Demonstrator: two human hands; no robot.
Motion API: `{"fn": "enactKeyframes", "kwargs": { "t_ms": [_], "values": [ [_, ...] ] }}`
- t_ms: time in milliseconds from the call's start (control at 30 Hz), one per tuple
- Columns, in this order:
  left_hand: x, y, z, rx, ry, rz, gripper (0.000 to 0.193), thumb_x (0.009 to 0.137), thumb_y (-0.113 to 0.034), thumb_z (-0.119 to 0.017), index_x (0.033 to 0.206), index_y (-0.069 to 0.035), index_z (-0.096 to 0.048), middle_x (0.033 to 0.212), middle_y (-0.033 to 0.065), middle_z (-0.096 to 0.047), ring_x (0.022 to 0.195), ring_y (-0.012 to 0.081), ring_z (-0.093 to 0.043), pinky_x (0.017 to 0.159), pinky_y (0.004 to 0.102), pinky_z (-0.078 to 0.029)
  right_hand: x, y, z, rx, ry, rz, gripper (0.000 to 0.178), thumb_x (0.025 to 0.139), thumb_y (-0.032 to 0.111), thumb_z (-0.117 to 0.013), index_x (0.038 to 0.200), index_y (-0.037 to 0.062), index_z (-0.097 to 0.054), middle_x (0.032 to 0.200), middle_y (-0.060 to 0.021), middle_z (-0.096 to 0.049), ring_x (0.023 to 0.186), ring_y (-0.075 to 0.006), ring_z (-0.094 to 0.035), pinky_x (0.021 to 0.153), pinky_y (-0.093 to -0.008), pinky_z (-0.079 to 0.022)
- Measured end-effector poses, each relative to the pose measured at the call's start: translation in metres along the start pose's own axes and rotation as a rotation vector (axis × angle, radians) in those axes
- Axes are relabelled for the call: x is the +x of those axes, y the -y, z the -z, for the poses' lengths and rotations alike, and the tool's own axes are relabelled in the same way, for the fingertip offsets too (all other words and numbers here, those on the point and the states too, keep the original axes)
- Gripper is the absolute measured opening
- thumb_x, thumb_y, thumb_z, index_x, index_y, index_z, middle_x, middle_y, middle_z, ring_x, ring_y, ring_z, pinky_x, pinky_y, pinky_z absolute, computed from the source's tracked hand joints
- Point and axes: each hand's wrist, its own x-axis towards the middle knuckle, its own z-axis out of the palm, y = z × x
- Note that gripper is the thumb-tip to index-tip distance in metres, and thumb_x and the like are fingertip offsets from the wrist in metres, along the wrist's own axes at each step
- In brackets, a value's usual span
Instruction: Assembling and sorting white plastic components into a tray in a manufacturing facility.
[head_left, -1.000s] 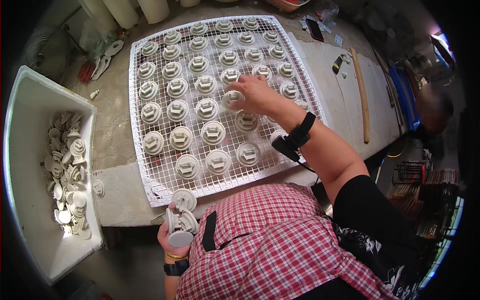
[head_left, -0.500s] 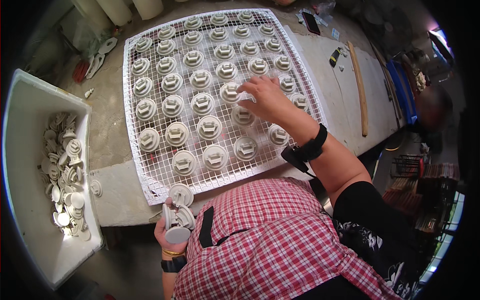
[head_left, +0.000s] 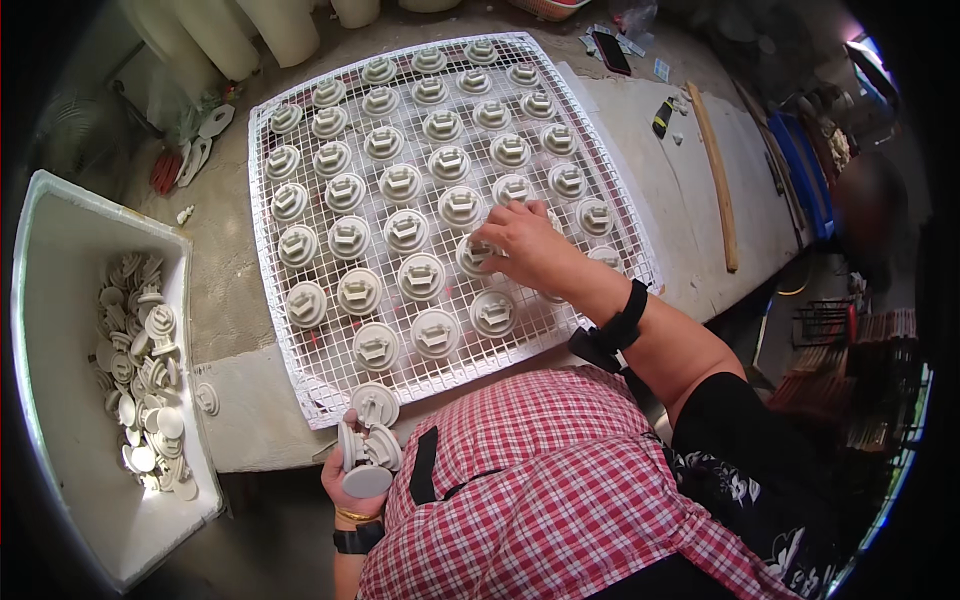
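My left hand [head_left: 347,478], low at the tray's near edge, is closed around several off-white round discs [head_left: 367,481] with raised clip-like tops. My right hand [head_left: 530,245] reaches over a white mesh tray [head_left: 330,385], its thumb and fingers curled onto the edge of one disc [head_left: 474,254] among the rows. Discs of the same kind stand spaced across the mesh, raised part up, such as one disc [head_left: 436,332] near the front. The right hand and forearm partly cover a few discs on that side.
A white foam box [head_left: 60,240] at the left holds a heap of loose discs [head_left: 150,400]. One disc [head_left: 206,398] lies on the table beside it. To the right are a wooden stick [head_left: 715,180], a yellow-black cutter [head_left: 663,117] and a phone [head_left: 611,52].
My right hand has moved nearer along the rows, from one disc to the disc in front of it. My left hand keeps its discs. The whole view has shifted slightly.
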Motion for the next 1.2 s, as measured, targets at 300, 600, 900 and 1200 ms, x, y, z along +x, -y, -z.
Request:
{"fn": "enactKeyframes", "kwargs": {
  "t_ms": [300,600,900,1200],
  "values": [
    [-0.003,-0.006,-0.019,0.016,0.076,0.038,0.059,0.088,-0.03,-0.057,0.141,-0.011,-0.041,0.128,0.0157,-0.053,0.114,0.0383,-0.056,0.092,0.0585,-0.047,-0.008,-0.006,0.002,0.066,-0.067,-0.007,0.031,0.078,0.02,-0.074,0.108,0.0158,-0.067,0.101,-0.0033,-0.059,0.103,-0.0231,-0.053,0.094,-0.0411,-0.034],
    [-0.001,-0.008,-0.026,-0.01,0.176,0.024,0.058,0.091,-0.031,-0.056,0.144,-0.015,-0.037,0.135,0.0174,-0.05,0.115,0.0407,-0.056,0.084,0.0607,-0.052,-0.058,-0.044,0.048,0.137,-0.093,-0.176,0.035,0.077,0.016,-0.076,0.11,0.0095,-0.065,0.095,-0.0087,-0.061,0.095,-0.0279,-0.059,0.083,-0.0403,-0.048],
    [0.003,-0.002,-0.026,0.026,0.165,0.07,0.059,0.092,-0.032,-0.055,0.144,-0.013,-0.037,0.13,0.0213,-0.052,0.115,0.0435,-0.055,0.084,0.0615,-0.053,-0.102,-0.024,0.024,0.008,0.024,-0.196,0.047,0.072,0.018,-0.078,0.116,0.0146,-0.062,0.103,-0.0064,-0.056,0.104,-0.0255,-0.053,0.09,-0.043,-0.035],
    [0.0,0.0,-0.031,-0.003,0.159,0.096,0.059,0.091,-0.03,-0.057,0.144,-0.014,-0.038,0.129,0.0206,-0.054,0.116,0.0439,-0.054,0.087,0.0627,-0.05,-0.102,-0.02,0.014,0.075,0.022,-0.14,0.042,0.071,0.016,-0.078,0.111,0.015,-0.064,0.104,-0.0042,-0.057,0.104,-0.024,-0.053,0.091,-0.0413,-0.035]
  ]
}}
